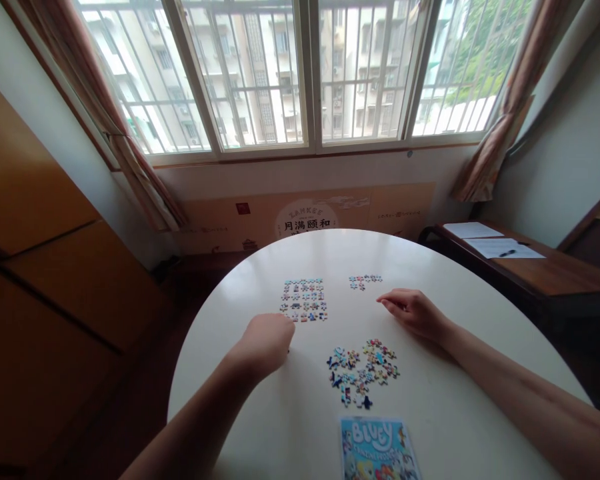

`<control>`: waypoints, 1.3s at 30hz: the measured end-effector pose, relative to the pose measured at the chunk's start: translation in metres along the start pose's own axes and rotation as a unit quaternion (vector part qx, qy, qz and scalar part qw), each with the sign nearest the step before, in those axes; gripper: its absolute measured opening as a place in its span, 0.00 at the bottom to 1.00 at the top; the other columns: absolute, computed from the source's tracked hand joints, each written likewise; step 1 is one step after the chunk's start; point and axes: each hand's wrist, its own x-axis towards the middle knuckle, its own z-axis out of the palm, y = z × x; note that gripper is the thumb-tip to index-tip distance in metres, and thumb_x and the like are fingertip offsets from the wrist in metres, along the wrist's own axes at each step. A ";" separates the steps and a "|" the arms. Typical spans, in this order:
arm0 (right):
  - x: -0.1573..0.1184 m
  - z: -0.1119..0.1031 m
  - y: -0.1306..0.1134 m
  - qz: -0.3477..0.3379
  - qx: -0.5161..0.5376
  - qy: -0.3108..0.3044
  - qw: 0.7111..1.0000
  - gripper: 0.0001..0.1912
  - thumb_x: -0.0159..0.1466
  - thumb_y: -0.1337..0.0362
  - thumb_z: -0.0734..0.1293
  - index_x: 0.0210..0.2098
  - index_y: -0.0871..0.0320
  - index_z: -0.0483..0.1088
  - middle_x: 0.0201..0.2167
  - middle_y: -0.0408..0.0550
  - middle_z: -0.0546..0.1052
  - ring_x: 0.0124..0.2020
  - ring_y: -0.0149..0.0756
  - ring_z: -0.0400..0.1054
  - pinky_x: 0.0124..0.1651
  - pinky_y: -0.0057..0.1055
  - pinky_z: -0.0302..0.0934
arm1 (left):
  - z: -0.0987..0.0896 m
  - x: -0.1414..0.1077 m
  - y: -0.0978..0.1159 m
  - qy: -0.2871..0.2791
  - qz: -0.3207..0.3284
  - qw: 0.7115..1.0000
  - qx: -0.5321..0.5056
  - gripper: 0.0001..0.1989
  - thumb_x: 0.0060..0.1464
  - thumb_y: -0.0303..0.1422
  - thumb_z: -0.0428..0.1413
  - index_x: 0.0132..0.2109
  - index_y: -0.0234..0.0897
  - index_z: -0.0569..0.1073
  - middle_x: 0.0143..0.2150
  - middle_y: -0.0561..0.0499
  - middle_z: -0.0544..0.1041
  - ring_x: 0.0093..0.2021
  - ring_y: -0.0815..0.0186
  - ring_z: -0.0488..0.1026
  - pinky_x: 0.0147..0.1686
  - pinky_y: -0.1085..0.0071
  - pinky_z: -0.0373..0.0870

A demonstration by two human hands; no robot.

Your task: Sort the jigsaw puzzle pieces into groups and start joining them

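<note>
My left hand (270,337) is closed, with its knuckles up, over the white table (260,427). It covers the lower left edge of a block of jigsaw pieces (304,297) laid out in rows. A small dark bit shows under that hand, but what its fingers hold is hidden. To the right, my right hand (415,313) rests on the table with its fingers curled and tips pressed together; anything between them is too small to tell. Just beyond its fingertips lies a smaller group of jigsaw pieces (364,281). Between my forearms is a loose cluster of jigsaw pieces (360,372).
A blue "Bluey" picture box or card (377,450) lies at the table's near edge. At right, a brown wooden desk (567,267) bears papers (500,248) and a pen. A barred window and tied curtains are beyond; wooden cabinets (45,300) stand at left.
</note>
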 end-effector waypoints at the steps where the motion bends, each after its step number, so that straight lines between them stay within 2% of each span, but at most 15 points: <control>1: 0.000 0.000 0.000 0.001 0.001 0.000 1.000 0.14 0.69 0.60 0.63 0.42 0.57 0.80 0.36 0.50 0.83 0.30 0.38 0.73 0.36 0.34 0.66 | 0.000 0.001 -0.007 -0.009 -0.016 1.000 -0.003 0.06 0.46 0.25 0.61 0.33 0.36 0.80 0.37 0.39 0.81 0.40 0.50 0.79 0.41 0.61 0.72; 5: -0.001 -0.002 -0.001 0.001 0.001 0.002 1.000 0.14 0.69 0.60 0.63 0.41 0.57 0.80 0.36 0.50 0.83 0.31 0.38 0.74 0.36 0.35 0.67 | -0.001 0.010 -0.043 -0.036 -0.078 0.996 -0.035 0.06 0.42 0.32 0.63 0.31 0.38 0.80 0.35 0.43 0.81 0.37 0.53 0.78 0.37 0.64 0.70; 9: -0.001 -0.002 -0.003 -0.004 -0.011 0.000 1.000 0.14 0.69 0.61 0.62 0.41 0.57 0.81 0.36 0.49 0.83 0.32 0.39 0.75 0.38 0.35 0.69 | 0.007 0.025 -0.080 -0.047 -0.120 0.987 -0.096 0.10 0.46 0.39 0.60 0.32 0.37 0.78 0.34 0.45 0.81 0.35 0.57 0.76 0.32 0.68 0.66; 15: -0.001 -0.003 -0.005 -0.010 -0.014 0.009 1.000 0.13 0.68 0.61 0.63 0.40 0.56 0.81 0.38 0.50 0.84 0.38 0.43 0.78 0.42 0.37 0.71 | 0.022 0.034 -0.109 -0.055 -0.096 0.976 -0.188 0.13 0.47 0.42 0.56 0.32 0.36 0.76 0.29 0.48 0.78 0.31 0.61 0.73 0.29 0.70 0.62; 20: -0.002 -0.002 -0.003 -0.008 -0.015 0.019 1.000 0.14 0.69 0.60 0.63 0.40 0.56 0.81 0.38 0.50 0.84 0.38 0.43 0.78 0.42 0.37 0.71 | 0.016 0.024 -0.112 -0.037 -0.028 0.973 -0.228 0.18 0.42 0.43 0.60 0.40 0.38 0.78 0.37 0.50 0.78 0.36 0.62 0.73 0.31 0.71 0.63; 23: -0.002 -0.001 -0.002 -0.004 -0.013 0.019 1.000 0.14 0.69 0.60 0.63 0.40 0.56 0.81 0.38 0.50 0.84 0.37 0.43 0.78 0.42 0.38 0.71 | 0.017 0.024 -0.109 -0.043 0.000 0.970 -0.239 0.20 0.39 0.42 0.62 0.41 0.39 0.77 0.37 0.51 0.77 0.35 0.62 0.72 0.30 0.71 0.62; 29: -0.002 -0.002 -0.003 -0.002 -0.009 0.018 1.000 0.14 0.68 0.60 0.63 0.40 0.56 0.81 0.38 0.51 0.84 0.38 0.44 0.78 0.43 0.39 0.72 | 0.028 0.036 -0.112 -0.056 0.004 0.963 -0.263 0.15 0.38 0.37 0.60 0.37 0.39 0.78 0.34 0.51 0.77 0.35 0.62 0.73 0.30 0.72 0.64; 39: -0.001 -0.002 -0.001 0.002 -0.014 0.011 1.000 0.14 0.69 0.60 0.63 0.40 0.56 0.81 0.38 0.51 0.84 0.37 0.43 0.78 0.43 0.38 0.72 | 0.033 0.049 -0.107 -0.016 -0.009 0.949 -0.315 0.18 0.43 0.40 0.57 0.42 0.37 0.77 0.36 0.50 0.77 0.25 0.68 0.69 0.24 0.73 0.63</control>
